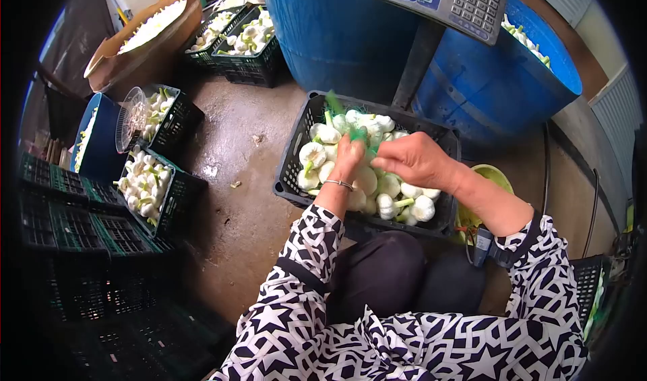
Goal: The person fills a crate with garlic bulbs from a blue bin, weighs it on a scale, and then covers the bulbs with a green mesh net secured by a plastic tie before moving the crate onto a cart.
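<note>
In front of me a black plastic crate [286, 172] is filled with white garlic bulbs [423, 208] with short green stems. Over the crate my left hand [349, 157] is closed around a green mesh net [357, 134], which bunches up above its fingers. Just to the right, my right hand [416, 162] is closed in a pinch on the net's edge, its fingertips close to the left hand. Part of the net lies loose over the bulbs toward the crate's far side. Exactly how the fingers grip the net is partly hidden.
A scale display [441, 0] on a post stands beyond the crate, between blue barrels [330, 37] of garlic. Right of the crate is a yellow-green basin [495, 179]. Garlic-filled crates [182, 185] and stacked dark crates [81, 232] occupy the left.
</note>
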Tool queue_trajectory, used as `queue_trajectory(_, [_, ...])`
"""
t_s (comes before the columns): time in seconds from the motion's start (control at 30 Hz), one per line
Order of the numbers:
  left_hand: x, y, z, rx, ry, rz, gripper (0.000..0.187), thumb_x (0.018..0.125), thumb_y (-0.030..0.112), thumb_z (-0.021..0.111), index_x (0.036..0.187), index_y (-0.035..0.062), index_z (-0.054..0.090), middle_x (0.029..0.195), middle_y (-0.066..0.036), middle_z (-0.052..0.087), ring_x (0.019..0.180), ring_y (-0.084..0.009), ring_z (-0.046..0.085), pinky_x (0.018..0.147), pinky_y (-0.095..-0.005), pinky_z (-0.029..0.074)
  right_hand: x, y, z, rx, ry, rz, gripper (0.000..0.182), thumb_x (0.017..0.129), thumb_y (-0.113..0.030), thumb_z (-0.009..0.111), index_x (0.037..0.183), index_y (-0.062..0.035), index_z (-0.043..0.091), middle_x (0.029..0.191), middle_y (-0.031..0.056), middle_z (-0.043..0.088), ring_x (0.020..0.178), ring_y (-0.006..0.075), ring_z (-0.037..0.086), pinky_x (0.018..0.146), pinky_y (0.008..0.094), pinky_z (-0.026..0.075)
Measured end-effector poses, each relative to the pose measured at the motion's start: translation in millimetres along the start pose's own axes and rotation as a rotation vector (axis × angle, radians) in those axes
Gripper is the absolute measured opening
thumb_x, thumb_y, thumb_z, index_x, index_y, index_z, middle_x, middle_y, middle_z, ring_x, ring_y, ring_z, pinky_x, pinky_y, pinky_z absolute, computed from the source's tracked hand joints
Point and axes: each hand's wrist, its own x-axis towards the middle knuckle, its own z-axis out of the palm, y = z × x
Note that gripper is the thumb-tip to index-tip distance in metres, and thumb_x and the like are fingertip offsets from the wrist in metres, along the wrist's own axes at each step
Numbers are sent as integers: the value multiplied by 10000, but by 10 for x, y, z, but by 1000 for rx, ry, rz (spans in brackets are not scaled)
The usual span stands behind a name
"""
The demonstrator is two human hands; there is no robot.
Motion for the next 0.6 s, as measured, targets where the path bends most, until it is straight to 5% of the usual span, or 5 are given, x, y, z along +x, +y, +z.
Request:
queue_trajectory(0.23, [455, 252, -237, 547, -534, -232, 459, 812, 245, 541, 1152, -59, 598, 1052, -171, 640, 913, -297, 600, 767, -391, 478, 234, 240, 1641, -405, -490, -390, 187, 834, -146, 516, 951, -100, 654, 906, 107, 690, 884, 302, 666, 742, 400, 536])
queue_trajectory(0.37, [243, 386, 178, 987, -320, -198, 339, 783, 212, 536, 947, -47, 681, 1096, -234, 620, 967, -398, 592, 811, -428, 485, 187, 7, 1736, -168, -113, -304, 279, 889, -152, 479, 1095, -87, 657, 1170, 139, 645, 1177, 268, 553, 996, 395, 423])
queue_trajectory(0.5, [-179, 298, 407, 1071, 100, 421, 99, 715, 75, 539, 732, 25, 623, 889, -162, 586, 856, -352, 531, 733, -459, 425, -134, -571, 1469, -11, -675, -181, 298, 894, -180, 495, 1147, -94, 627, 1215, 126, 622, 1187, 270, 539, 1002, 415, 419])
queue_trajectory(0.53, [-154, 234, 419, 1026, 140, 402, 96, 722, 77, 531, 726, 29, 613, 893, -157, 575, 870, -342, 521, 729, -460, 414, -5, -780, 1077, -257, -1405, -138, 343, 903, -194, 496, 1214, -88, 592, 1172, 152, 635, 1125, 306, 576, 967, 427, 453])
queue_trajectory(0.6, [-142, 123, 467, 944, 248, 352, 131, 804, 91, 495, 794, 21, 606, 900, -137, 579, 873, -324, 517, 726, -443, 409, 92, -856, 515, 8, -1202, -234, 308, 897, -228, 549, 1142, -61, 631, 1032, 163, 672, 947, 330, 650, 863, 444, 508])
